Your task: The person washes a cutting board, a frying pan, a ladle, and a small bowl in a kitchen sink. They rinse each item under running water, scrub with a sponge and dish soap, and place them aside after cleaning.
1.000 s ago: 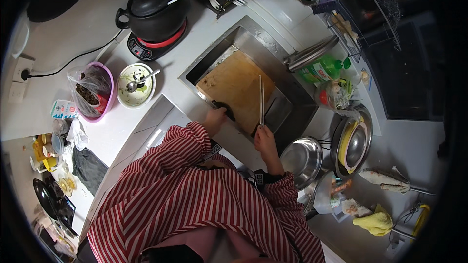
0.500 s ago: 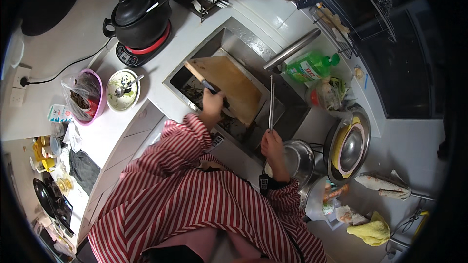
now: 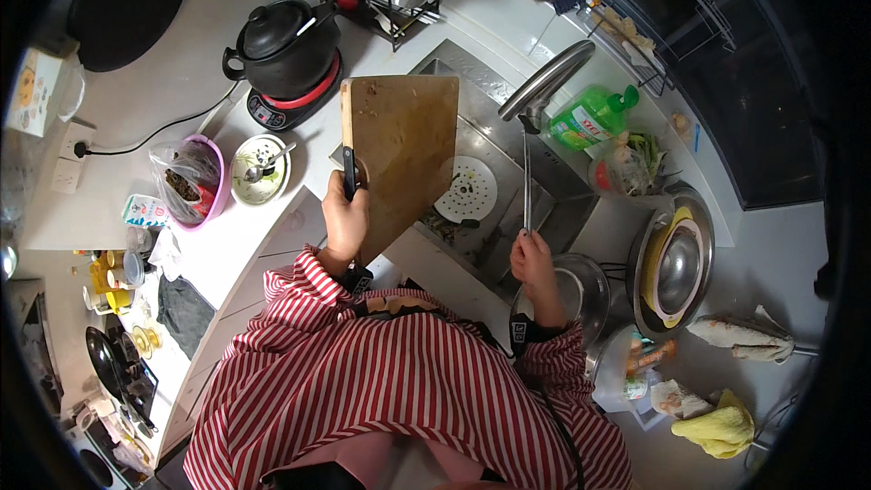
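My left hand [image 3: 347,222] is closed round the black handle on the edge of a wooden cutting board [image 3: 404,159]. The board stands tilted up over the left side of the steel sink [image 3: 476,77], hiding part of it. Wet stains mark its face. In my right hand [image 3: 533,263] is a long, slim metal thing [image 3: 528,181], its far end just below the faucet [image 3: 553,77]; its exact kind is unclear. Down in the sink lies a white plate with holes [image 3: 470,189], with dark green scraps around it.
Left of the sink stand a black pot [image 3: 286,41] on an electric burner, a bowl with a spoon [image 3: 260,171] and a pink basin [image 3: 218,186]. Green dish soap [image 3: 590,118], a clear bag of vegetables [image 3: 626,168] and stacked metal bowls [image 3: 676,268] stand to the right.
My left hand has raised the cutting board out of the sink and swung it left, more upright. The holed white plate now shows. My right hand keeps its hold on the metal thing.
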A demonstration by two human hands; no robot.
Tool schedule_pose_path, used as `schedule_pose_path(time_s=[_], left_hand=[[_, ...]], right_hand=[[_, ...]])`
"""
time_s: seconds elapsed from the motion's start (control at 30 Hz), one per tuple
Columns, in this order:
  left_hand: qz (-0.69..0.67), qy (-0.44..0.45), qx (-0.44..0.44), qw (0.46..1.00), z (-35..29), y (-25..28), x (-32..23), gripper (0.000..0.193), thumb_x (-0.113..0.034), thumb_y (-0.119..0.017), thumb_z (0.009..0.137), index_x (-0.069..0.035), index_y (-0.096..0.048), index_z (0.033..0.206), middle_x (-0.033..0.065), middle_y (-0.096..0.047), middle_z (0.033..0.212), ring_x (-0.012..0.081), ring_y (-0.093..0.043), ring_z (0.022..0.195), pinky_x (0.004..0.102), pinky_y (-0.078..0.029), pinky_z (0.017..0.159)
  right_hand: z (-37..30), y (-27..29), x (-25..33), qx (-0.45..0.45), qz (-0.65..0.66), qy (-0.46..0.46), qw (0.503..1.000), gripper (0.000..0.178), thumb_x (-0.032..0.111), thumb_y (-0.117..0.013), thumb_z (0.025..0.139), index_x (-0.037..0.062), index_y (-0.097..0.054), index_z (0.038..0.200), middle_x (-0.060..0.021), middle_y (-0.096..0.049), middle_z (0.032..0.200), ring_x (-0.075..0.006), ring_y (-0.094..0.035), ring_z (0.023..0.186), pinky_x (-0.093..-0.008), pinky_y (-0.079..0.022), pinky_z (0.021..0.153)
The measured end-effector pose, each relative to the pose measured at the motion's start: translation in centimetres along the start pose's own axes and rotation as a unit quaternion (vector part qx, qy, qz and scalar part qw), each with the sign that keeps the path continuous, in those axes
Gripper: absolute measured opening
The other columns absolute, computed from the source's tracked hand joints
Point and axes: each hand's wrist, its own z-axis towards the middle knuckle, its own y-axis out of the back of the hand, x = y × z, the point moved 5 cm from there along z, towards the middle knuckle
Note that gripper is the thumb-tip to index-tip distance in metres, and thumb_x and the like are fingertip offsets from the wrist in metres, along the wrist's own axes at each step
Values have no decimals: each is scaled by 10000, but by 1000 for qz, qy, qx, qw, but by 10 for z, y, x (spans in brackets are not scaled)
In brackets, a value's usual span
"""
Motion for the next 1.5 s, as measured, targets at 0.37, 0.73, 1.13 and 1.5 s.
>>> schedule_pose_path(time_s=[0.37,0.73,1.13,1.5], left_hand=[[-10,13,-2,1000,-16,14,6,72,7,-506,759,-10,-471,819,67,-467,627,111,-428,602,272,-404,574],[-56,57,18,997,-29,-2,-2,68,24,-488,759,-10,-475,816,13,-443,650,80,-393,605,239,-366,540],[-9,-1,22,1000,-30,-14,-12,76,12,-490,736,7,-456,804,84,-460,648,121,-422,619,274,-399,575],[16,-24,22,999,-45,2,-31,100,17,-528,753,2,-504,849,106,-515,639,126,-475,594,295,-428,560]], right_hand=[[-9,-71,-14,75,-231,180,953,295,300,-413,968,60,-440,799,-34,-443,610,-129,-418,517,-306,-358,480],[30,-148,-40,-31,-469,276,839,170,174,-459,933,12,-417,905,-207,-574,645,-383,-582,588,-442,-449,488],[63,-113,-37,-139,-401,188,886,196,190,-445,928,-5,-437,928,-252,-606,735,-425,-604,726,-481,-481,581],[95,-62,-106,-67,-346,142,925,201,149,-374,955,-13,-472,885,-179,-519,704,-303,-536,662,-387,-417,582]])
